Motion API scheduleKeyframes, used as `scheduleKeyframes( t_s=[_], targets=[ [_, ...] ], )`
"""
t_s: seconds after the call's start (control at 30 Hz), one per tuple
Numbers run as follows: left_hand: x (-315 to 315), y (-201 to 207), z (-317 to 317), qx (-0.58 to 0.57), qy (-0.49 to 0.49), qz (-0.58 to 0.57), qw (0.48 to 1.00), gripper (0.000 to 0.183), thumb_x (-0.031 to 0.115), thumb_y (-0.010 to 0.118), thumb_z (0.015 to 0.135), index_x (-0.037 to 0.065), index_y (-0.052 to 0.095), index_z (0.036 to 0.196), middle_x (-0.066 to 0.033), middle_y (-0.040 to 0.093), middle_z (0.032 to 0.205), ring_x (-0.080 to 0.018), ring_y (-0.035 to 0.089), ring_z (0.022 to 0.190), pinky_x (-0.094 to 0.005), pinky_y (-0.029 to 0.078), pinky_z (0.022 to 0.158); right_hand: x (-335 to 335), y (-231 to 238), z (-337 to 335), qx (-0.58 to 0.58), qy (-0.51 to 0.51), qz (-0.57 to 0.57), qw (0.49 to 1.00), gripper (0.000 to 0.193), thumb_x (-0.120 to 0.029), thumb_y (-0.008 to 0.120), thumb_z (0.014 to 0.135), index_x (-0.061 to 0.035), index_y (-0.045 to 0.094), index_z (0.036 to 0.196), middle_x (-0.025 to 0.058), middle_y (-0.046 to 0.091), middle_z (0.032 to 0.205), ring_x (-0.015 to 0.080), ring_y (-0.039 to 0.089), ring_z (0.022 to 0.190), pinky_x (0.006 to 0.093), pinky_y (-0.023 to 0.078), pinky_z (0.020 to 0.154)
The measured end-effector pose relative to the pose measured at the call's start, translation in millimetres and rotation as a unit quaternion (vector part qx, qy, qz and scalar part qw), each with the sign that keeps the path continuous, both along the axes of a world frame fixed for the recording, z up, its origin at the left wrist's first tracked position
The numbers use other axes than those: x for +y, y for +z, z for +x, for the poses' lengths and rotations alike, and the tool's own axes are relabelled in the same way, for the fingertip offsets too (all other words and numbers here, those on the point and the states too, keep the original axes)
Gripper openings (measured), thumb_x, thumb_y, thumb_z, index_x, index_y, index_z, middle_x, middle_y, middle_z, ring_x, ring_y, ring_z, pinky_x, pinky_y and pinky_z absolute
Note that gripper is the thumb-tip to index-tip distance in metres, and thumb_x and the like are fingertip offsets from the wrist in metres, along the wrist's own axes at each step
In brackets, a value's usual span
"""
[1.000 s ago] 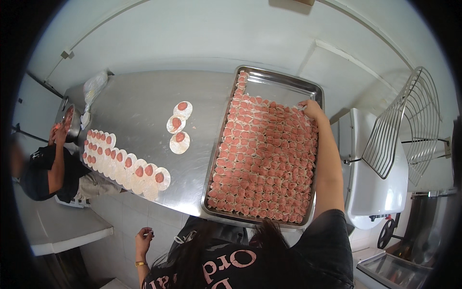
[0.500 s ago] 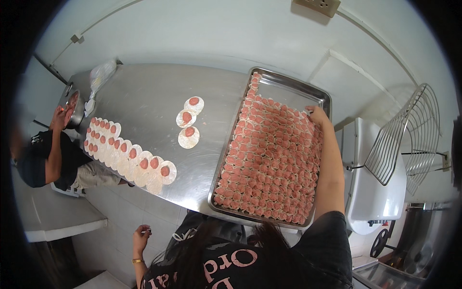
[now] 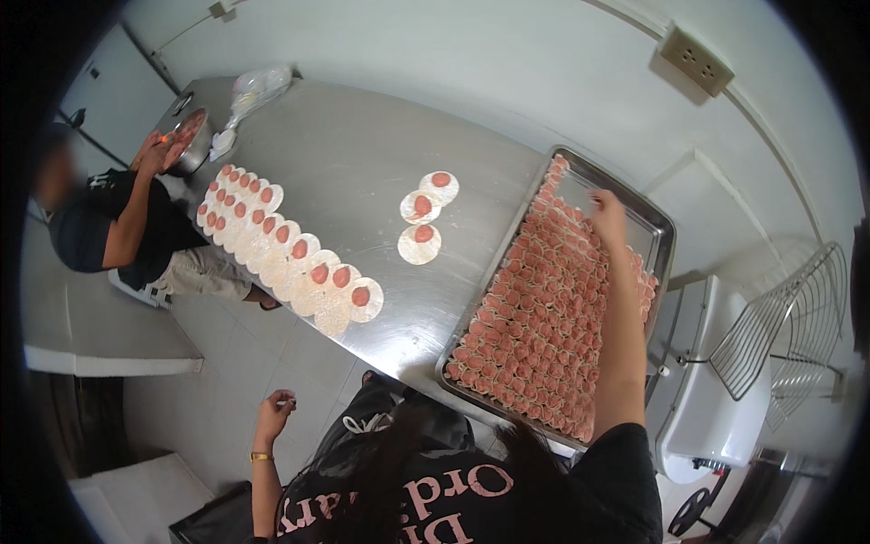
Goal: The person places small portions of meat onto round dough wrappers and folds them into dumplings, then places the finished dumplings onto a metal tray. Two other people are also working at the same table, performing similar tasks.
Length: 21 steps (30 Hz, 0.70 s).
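A large metal tray [image 3: 642,234] stands at the right end of the steel table, packed with rows of small open-topped dumplings [image 3: 535,317] with pink meat filling. Over its far part reaches my right hand [image 3: 609,220], fingertips near the far edge of the filled rows. Blur at those fingertips hides whether they hold anything. My left hand [image 3: 274,415] hangs low beside the table, its fingers curled together round a small dark spot I cannot make out. Left of the tray lie three round wrappers [image 3: 420,208] with meat on them. Overlapping wrappers [image 3: 281,263], several topped with meat, cover the table's near left edge.
At the table's left end a co-worker [image 3: 136,222] has both hands at a metal bowl [image 3: 199,150] of pink filling. Beside it lies a clear plastic bag [image 3: 261,89]. Right of the tray stands a white machine [image 3: 725,408] with a wire guard [image 3: 770,331].
My right hand has moved leftward across the tray from its right side. The view has shifted, so the table and tray sit farther right. My left hand stays low.
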<state>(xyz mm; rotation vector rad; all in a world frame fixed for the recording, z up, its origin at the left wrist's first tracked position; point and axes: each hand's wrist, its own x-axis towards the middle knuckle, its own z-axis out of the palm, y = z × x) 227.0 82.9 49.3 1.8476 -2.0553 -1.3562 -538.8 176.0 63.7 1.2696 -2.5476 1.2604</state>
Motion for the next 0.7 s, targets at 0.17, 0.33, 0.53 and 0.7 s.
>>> scheduleKeyframes(
  t_s=[0.17, 0.33, 0.53, 0.7],
  targets=[
    [-7.2, 9.2, -10.2, 0.042, 0.027, -0.045, 0.998, 0.021, 0.005, 0.061, 0.083, 0.000, 0.062, 0.102, -0.0113, 0.067, 0.090, -0.0168, 0.067, 0.075, -0.0280, 0.052, 0.066, -112.8, -3.1, 133.4, -0.004, 0.233, 0.002, 0.972, 0.028, 0.005, 0.051, 0.073, -0.0034, 0.067, 0.095, 0.0149, 0.064, 0.100, 0.0305, 0.061, 0.094, 0.0378, 0.047, 0.084],
    [-22.3, 21.2, -9.2, 0.072, 0.047, -0.069, 0.994, 0.022, 0.005, 0.062, 0.082, 0.000, 0.062, 0.103, -0.0105, 0.067, 0.091, -0.0171, 0.067, 0.078, -0.0280, 0.052, 0.069, -181.9, -10.0, 261.4, -0.069, 0.389, -0.033, 0.918, 0.029, 0.004, 0.051, 0.074, -0.0042, 0.066, 0.098, 0.0109, 0.065, 0.098, 0.0237, 0.062, 0.088, 0.0320, 0.048, 0.077],
    [-70.7, 8.0, 15.2, 0.080, 0.032, -0.055, 0.995, 0.020, 0.006, 0.063, 0.083, 0.002, 0.062, 0.102, -0.0076, 0.068, 0.087, -0.0155, 0.066, 0.078, -0.0287, 0.052, 0.070, -264.0, -21.8, 333.0, -0.163, 0.312, 0.047, 0.935, 0.027, -0.006, 0.058, 0.075, -0.0048, 0.067, 0.101, 0.0124, 0.067, 0.096, 0.0233, 0.065, 0.089, 0.0317, 0.050, 0.078],
    [-113.7, -10.9, 63.6, 0.109, 0.039, -0.032, 0.993, 0.017, 0.005, 0.059, 0.084, 0.002, 0.062, 0.101, -0.0025, 0.066, 0.086, -0.0108, 0.063, 0.078, -0.0261, 0.051, 0.073, -352.3, -35.3, 387.4, -0.167, 0.206, 0.089, 0.960, 0.031, -0.018, 0.067, 0.072, -0.0048, 0.067, 0.100, 0.0140, 0.068, 0.094, 0.0250, 0.066, 0.087, 0.0333, 0.051, 0.079]
  ],
)
